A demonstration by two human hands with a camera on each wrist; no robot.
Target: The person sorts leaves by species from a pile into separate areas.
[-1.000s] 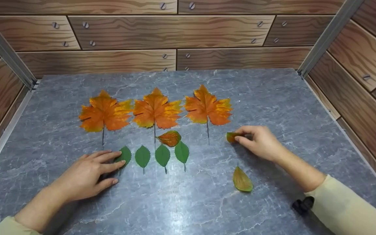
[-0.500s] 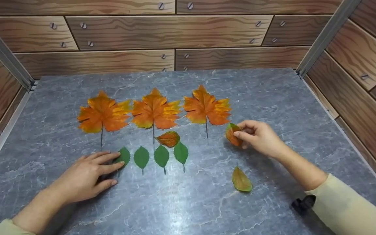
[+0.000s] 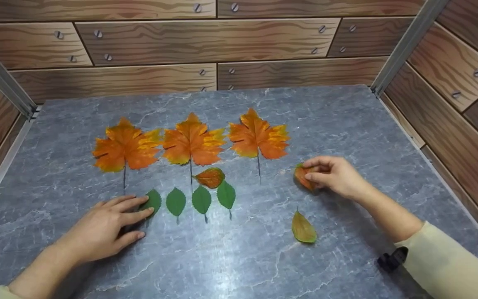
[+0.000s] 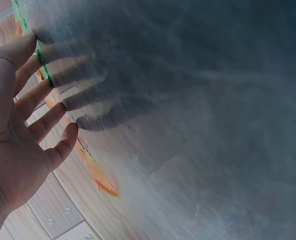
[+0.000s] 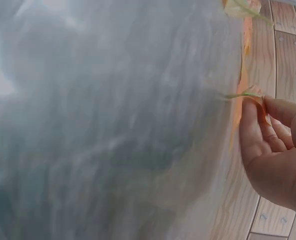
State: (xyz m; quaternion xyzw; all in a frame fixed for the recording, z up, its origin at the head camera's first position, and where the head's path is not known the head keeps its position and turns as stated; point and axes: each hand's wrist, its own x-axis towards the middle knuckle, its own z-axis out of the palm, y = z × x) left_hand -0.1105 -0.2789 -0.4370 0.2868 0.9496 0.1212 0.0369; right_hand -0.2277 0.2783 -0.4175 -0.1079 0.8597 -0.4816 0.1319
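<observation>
My left hand point(image 3: 102, 226) lies with fingers spread, its fingertips touching the leftmost green leaf point(image 3: 153, 202). That leaf heads a row with more green leaves point(image 3: 201, 201) to its right. Between thumb and fingers, my right hand point(image 3: 340, 177) pinches an orange-brown leaf point(image 3: 302, 176) over the right part of the table; the right wrist view shows this leaf point(image 5: 255, 95) held by its edge. Below it lies a yellowish-green leaf point(image 3: 304, 227) with its stem pointing away. Another orange-brown leaf point(image 3: 210, 177) lies sideways above the row, close to the rightmost green leaf.
Three orange maple leaves point(image 3: 191, 141) lie in a line across the back of the grey marbled table point(image 3: 255, 265), stems toward me. Wood-patterned panels point(image 3: 206, 39) and metal corner posts point(image 3: 409, 45) enclose the table's back and sides.
My right hand first raised and turned the orange-brown leaf so more of its face showed, then shifted slightly right and lower with it. The left hand stays on its green leaf.
</observation>
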